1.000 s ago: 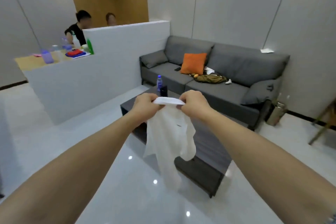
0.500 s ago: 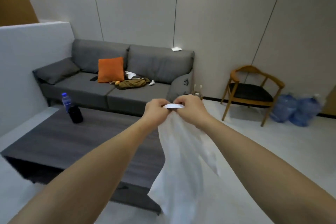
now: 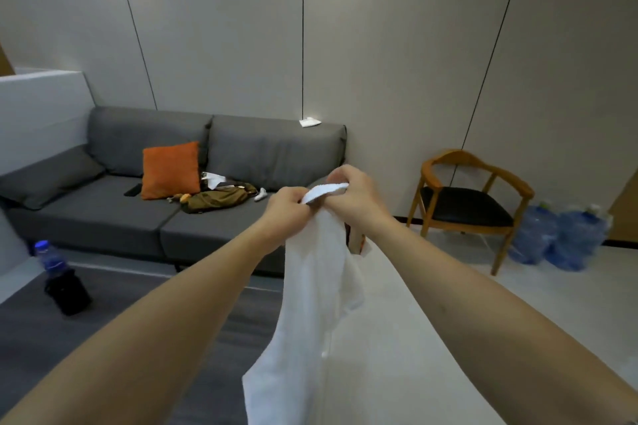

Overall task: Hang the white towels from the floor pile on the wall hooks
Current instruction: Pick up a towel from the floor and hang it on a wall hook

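Head view: left hand [image 3: 288,209] and right hand [image 3: 355,195] both pinch the top edge of a white towel [image 3: 312,304], short stretch of hem taut between them, rest hanging down between the forearms. Behind: grey sofa [image 3: 114,217] with orange cushion [image 3: 171,170], wooden chair [image 3: 466,200] at right by the wall, blue-capped bottle [image 3: 48,259] on the dark table [image 3: 31,338] lower left.
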Motion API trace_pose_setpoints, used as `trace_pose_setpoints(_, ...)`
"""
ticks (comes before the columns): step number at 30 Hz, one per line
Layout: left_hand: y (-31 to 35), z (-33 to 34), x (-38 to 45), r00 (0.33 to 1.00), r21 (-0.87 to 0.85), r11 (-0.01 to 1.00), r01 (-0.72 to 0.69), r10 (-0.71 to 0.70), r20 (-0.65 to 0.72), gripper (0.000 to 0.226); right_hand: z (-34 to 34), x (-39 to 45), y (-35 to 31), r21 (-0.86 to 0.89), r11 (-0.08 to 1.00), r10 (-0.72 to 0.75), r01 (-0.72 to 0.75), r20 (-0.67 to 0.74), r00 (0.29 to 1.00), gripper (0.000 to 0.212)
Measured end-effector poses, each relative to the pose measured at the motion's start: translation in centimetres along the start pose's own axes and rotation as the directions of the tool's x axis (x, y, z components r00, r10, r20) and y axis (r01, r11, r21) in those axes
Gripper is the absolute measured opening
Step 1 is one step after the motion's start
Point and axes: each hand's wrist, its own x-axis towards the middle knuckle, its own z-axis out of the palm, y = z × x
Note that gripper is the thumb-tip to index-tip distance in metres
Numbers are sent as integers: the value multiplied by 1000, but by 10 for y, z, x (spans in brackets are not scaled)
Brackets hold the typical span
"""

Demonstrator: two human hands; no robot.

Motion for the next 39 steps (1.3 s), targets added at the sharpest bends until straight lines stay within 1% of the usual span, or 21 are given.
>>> trace_pose_setpoints(1, -2, -8, 10, 999, -25, 1000, 16, -18, -52, 18, 5, 12, 9, 57, 998, 25, -27, 22, 999, 34)
trace_pose_setpoints(2, -5, -17, 22, 994, -50, 998, 32, -37, -105, 20, 11, 27, 17, 100, 994, 39, -47, 86, 996, 29)
trace_pose_setpoints(3, -9, -26, 35, 987, -74, 996, 44, -55, -152, 21, 19, 40, 25, 126, 989, 52, -76, 183, 982, 22)
trace_pose_setpoints(5, -15, -44, 55, 970, -69, 996, 48, -63, -234, 23, 40, 65, 30, 196, 975, 29, -105, 356, 934, 11)
trace_pose_setpoints(6, -18, -52, 63, 961, -50, 997, 52, -64, -270, 25, 52, 78, 28, 241, 965, 0, -101, 387, 922, 11)
trace_pose_setpoints(8, -22, -67, 74, 934, -39, 997, 72, -81, -347, 22, 76, 108, 19, 330, 943, -80, -47, 363, 928, 16)
trace_pose_setpoints(10, -25, -82, 80, 897, -32, 993, 114, -116, -427, 15, 95, 137, 4, 344, 939, -147, 27, 329, 933, 23)
trace_pose_setpoints(12, -26, -99, 82, 853, -16, 987, 157, -144, -502, 13, 108, 157, -13, 368, 927, -209, 69, 357, 911, 30)
trace_pose_setpoints(13, -26, -109, 82, 828, -8, 984, 179, -155, -539, 13, 111, 164, -22, 415, 906, -251, 79, 377, 891, 34)
trace_pose_setpoints(14, -26, -118, 81, 800, -7, 980, 199, -166, -577, 13, 113, 171, -30, 459, 883, -300, 92, 404, 864, 38)
trace_pose_setpoints(15, -25, -127, 79, 765, -2, 976, 219, -173, -621, 14, 115, 178, -38, 476, 871, -359, 119, 451, 817, 40)
trace_pose_setpoints(17, -23, -140, 72, 677, 47, 966, 256, -144, -722, 15, 122, 190, -53, 432, 865, -481, 256, 566, 669, 46)
trace_pose_setpoints(19, -21, -149, 63, 590, 69, 952, 297, -126, -798, 13, 134, 198, -70, 373, 820, -567, 435, 637, 523, 45)
trace_pose_setpoints(20, -21, -153, 56, 546, 62, 947, 314, -126, -828, 14, 140, 200, -78, 349, 793, -588, 500, 655, 475, 45)
trace_pose_setpoints(22, -23, -166, 37, 431, 36, 931, 364, -134, -892, 17, 152, 202, -90, 335, 747, -619, 574, 666, 416, 46)
trace_pose_setpoints(25, -26, -187, -5, 247, -9, 894, 448, -133, -960, 20, 170, 206, -101, 367, 716, -651, 594, 659, 377, 52)
trace_pose_setpoints(26, -27, -194, -20, 197, -21, 885, 466, -127, -972, 19, 176, 208, -105, 363, 714, -648, 598, 666, 370, 52)
trace_pose_setpoints(28, -30, -208, -47, 126, -33, 867, 496, -109, -986, 18, 188, 209, -115, 336, 712, -635, 616, 683, 361, 49)
trace_pose_setpoints(32, -36, -238, -88, 29, -72, 841, 536, -104, -994, 16, 224, 212, -143, 320, 702, -627, 636, 702, 338, 32)
trace_pose_setpoints(35, -44, -265, -113, -18, -103, 817, 568, -112, -993, 15, 259, 214, -170, 308, 709, -619, 634, 703, 351, 32)
trace_pose_setpoints(39, -69, -314, -141, -60, -100, 769, 632, -79, -995, 15, 316, 210, -217, 303, 702, -636, 645, 675, 375, 30)
